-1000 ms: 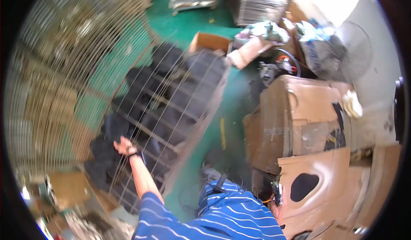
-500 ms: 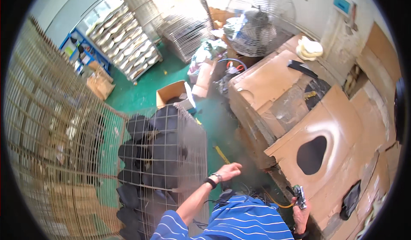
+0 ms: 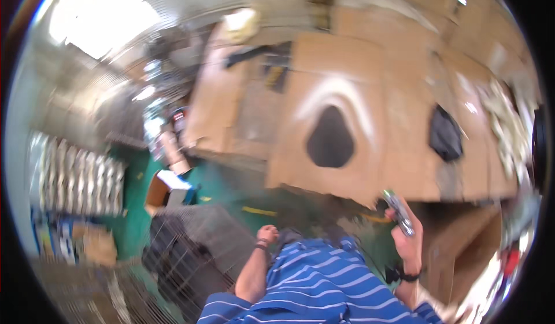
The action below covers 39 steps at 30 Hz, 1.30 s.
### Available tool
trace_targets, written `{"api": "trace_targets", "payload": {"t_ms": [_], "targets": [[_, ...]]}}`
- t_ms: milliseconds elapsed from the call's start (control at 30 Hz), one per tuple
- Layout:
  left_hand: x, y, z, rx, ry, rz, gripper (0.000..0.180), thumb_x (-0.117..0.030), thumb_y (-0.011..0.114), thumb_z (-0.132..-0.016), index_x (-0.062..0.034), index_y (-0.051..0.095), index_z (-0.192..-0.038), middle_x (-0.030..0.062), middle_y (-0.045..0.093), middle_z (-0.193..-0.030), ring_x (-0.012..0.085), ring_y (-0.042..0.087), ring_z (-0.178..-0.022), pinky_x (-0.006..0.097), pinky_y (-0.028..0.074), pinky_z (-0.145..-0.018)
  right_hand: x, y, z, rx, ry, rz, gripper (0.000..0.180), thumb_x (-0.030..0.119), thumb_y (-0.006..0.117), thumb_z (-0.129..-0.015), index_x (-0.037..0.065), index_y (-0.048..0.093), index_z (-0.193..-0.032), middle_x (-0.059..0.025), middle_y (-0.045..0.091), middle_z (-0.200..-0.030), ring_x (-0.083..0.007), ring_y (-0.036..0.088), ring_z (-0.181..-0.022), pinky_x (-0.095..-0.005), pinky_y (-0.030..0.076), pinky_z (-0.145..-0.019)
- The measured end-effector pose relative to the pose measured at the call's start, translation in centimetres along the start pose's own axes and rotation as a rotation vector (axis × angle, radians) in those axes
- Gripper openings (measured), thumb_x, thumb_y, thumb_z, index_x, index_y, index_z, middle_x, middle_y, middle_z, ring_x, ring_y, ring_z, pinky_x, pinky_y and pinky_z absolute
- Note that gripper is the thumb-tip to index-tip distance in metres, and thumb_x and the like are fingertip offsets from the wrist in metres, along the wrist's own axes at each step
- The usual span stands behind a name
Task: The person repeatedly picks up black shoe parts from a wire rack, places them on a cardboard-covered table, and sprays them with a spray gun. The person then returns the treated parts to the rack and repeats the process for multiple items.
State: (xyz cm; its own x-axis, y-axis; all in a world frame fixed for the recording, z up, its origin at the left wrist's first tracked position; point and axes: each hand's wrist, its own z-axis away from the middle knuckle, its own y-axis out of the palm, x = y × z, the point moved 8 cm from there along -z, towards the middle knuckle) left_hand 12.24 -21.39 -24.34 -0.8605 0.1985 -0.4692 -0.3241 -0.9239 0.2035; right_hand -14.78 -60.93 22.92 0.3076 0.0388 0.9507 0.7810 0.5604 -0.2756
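Note:
In my right hand is a small metal spray gun, with my fingers wrapped round it near the front edge of the cardboard-covered bench. Part of a yellow hose shows beside the gun. My left hand hangs low in front of my body, fingers curled in, with nothing seen in it. Ahead on the cardboard lies a dark, rounded teardrop-shaped piece, ringed at its far side by a white sprayed arc. Neither hand touches that piece.
A crumpled black piece lies farther right on the bench. A wire rack with dark pieces stands by my left side. An open carton sits on the green floor. A shelf cart with pale pieces is at far left.
My view has swung to the right, toward the bench, and blurred. My right hand still holds the spray gun, now raised over the bench's front edge. The left hand sits closer to my body.

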Motion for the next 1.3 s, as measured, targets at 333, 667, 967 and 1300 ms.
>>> {"api": "trace_targets", "payload": {"t_ms": [333, 667, 967, 1300], "targets": [[-8.6, 1.3, -3.4, 0.08, 0.002, -0.527, 0.038, -0.017, 0.065, -0.093, -0.006, 0.059, -0.129, 0.0106, 0.07, -0.097, 0.0236, 0.069, -0.08, 0.042, 0.058, -0.067, 7.5, -1.0, 4.0, -0.146, -0.127, 0.183, 0.051, 0.002, 0.07, -0.087, 0.001, 0.057, -0.137, -0.016, 0.067, -0.097, -0.0258, 0.065, -0.08, -0.0321, 0.051, -0.075], [-5.0, -5.4, -6.8, 0.264, -0.109, -0.229, 0.031, -0.014, 0.066, -0.093, -0.0025, 0.063, -0.122, 0.0126, 0.07, -0.09, 0.0258, 0.07, -0.074, 0.039, 0.058, -0.065, 7.7, 0.7, 6.5, 0.032, -0.084, 0.284, 0.054, 0.0, 0.073, -0.082, 0.0, 0.059, -0.134, -0.0199, 0.07, -0.105, -0.0321, 0.068, -0.085, -0.0342, 0.052, -0.077], [-6.2, -4.9, -4.0, 0.037, 0.075, -0.679, 0.03, -0.013, 0.064, -0.094, -0.0032, 0.063, -0.123, 0.0143, 0.071, -0.093, 0.027, 0.071, -0.079, 0.042, 0.057, -0.063, 7.9, 2.3, 3.0, -0.135, -0.153, 0.232, 0.053, -0.001, 0.071, -0.084, 0.002, 0.059, -0.135, -0.0189, 0.069, -0.102, -0.0293, 0.067, -0.082, -0.0335, 0.052, -0.075], [-5.6, -1.0, -4.4, 0.064, -0.19, -0.338, 0.021, -0.024, 0.048, -0.095, -0.0145, 0.046, -0.075, 0.0045, 0.046, -0.064, 0.0242, 0.049, -0.058, 0.04, 0.038, -0.049, 5.1, 0.0, 6.4, -0.082, 0.016, 0.284, 0.052, 0.001, 0.074, -0.082, 0.001, 0.061, -0.132, -0.0173, 0.069, -0.095, -0.0262, 0.066, -0.079, -0.0319, 0.051, -0.073]]}}
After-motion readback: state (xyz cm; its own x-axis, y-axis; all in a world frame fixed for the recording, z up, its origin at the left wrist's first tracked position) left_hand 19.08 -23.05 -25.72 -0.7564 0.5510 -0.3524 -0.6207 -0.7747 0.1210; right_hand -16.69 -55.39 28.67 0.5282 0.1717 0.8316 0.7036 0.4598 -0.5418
